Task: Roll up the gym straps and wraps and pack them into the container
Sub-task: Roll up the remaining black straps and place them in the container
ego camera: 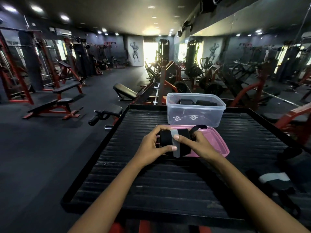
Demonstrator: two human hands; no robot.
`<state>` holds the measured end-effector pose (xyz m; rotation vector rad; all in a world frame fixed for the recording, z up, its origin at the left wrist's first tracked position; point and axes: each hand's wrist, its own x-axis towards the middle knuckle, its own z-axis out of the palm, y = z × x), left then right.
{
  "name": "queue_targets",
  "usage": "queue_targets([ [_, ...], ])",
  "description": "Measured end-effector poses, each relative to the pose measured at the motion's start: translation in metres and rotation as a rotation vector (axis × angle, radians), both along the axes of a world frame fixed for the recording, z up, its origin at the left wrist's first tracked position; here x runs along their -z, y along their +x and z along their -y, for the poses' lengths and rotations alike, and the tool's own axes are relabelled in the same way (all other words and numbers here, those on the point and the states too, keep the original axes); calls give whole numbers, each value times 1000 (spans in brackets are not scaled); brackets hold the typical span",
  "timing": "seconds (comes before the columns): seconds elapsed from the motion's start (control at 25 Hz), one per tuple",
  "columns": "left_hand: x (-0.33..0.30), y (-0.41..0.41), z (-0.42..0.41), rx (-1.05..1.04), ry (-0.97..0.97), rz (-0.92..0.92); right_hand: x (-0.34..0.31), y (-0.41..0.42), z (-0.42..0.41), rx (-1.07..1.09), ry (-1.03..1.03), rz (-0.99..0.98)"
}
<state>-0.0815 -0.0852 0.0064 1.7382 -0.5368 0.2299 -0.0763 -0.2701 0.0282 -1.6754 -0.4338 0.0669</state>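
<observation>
A black wrap [165,140] with a grey band is rolled into a thick bundle, held between both hands above the pink lid [217,145]. My left hand [152,147] grips its left side, thumb on the grey band. My right hand [195,143] presses on the right side, thumb on the band, a black loop sticking up behind the fingers. The clear plastic container [196,113] stands just beyond, with black rolled wraps [186,102] inside. Another black wrap with a grey patch [276,180] lies unrolled at the right.
Everything rests on a black ribbed platform [168,182] with a raised rim. A dark bundle [296,158] lies at its right edge. Red and black benches [55,105] and machines fill the gym floor to the left and ahead; a mirror wall runs along the right.
</observation>
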Motion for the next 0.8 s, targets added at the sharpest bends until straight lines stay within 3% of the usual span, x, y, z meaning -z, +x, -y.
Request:
queue_targets([
  [0.24, -1, -1, 2, -21, -66, -83, -6, -2, 9, -126, 20, 42],
  [0.44, -4, -10, 5, 31, 13, -144, -4, 0, 3, 29, 19, 96],
  [0.6, 2, -7, 7, 49, 171, -24, -2, 3, 0, 124, 42, 30],
  [0.8, 5, -6, 7, -9, 200, 16, -2, 1, -7, 188, 98, -64],
])
